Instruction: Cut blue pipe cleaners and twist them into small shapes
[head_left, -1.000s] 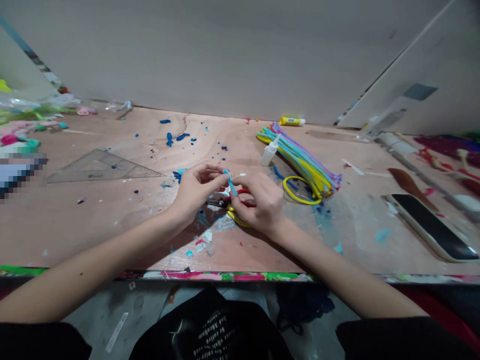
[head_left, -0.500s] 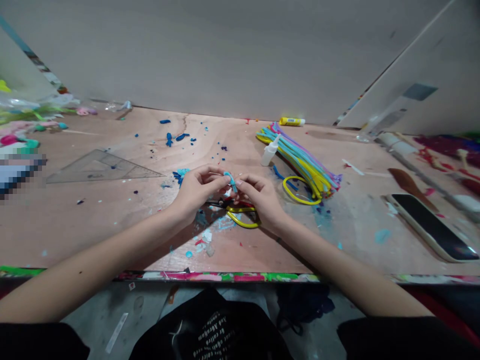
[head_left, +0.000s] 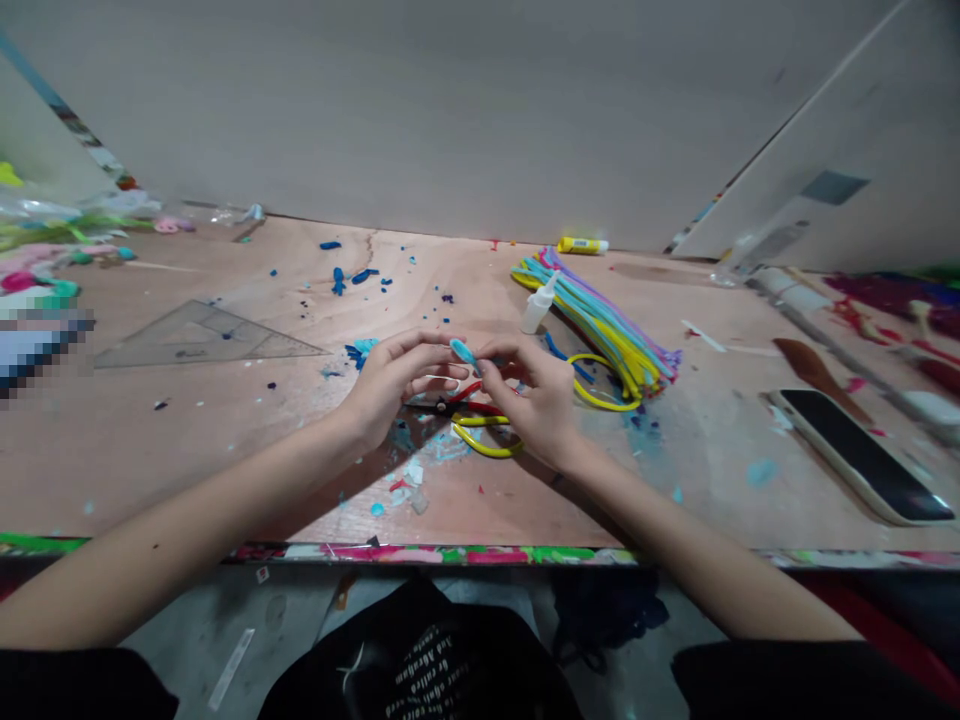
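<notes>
Between the thumb and fingers of my right hand is a small light-blue piece of pipe cleaner, bent into a narrow oval. My left hand is beside its far end, fingers curved and apart; whether a fingertip touches the piece I cannot tell. Below both hands lie scissors with yellow and red handles, partly covered by my right hand. Just left of my left hand is a little heap of blue and light-blue pieces.
A bundle of coloured pipe cleaners lies to the right, with a white nozzle bottle against it. Behind is a yellow glue stick. A clear set square lies left, a phone right. Blue scraps dot the tabletop.
My left thumb and fingers have come off the light-blue piece and spread. My right hand has turned slightly, and the piece now shows its oval side.
</notes>
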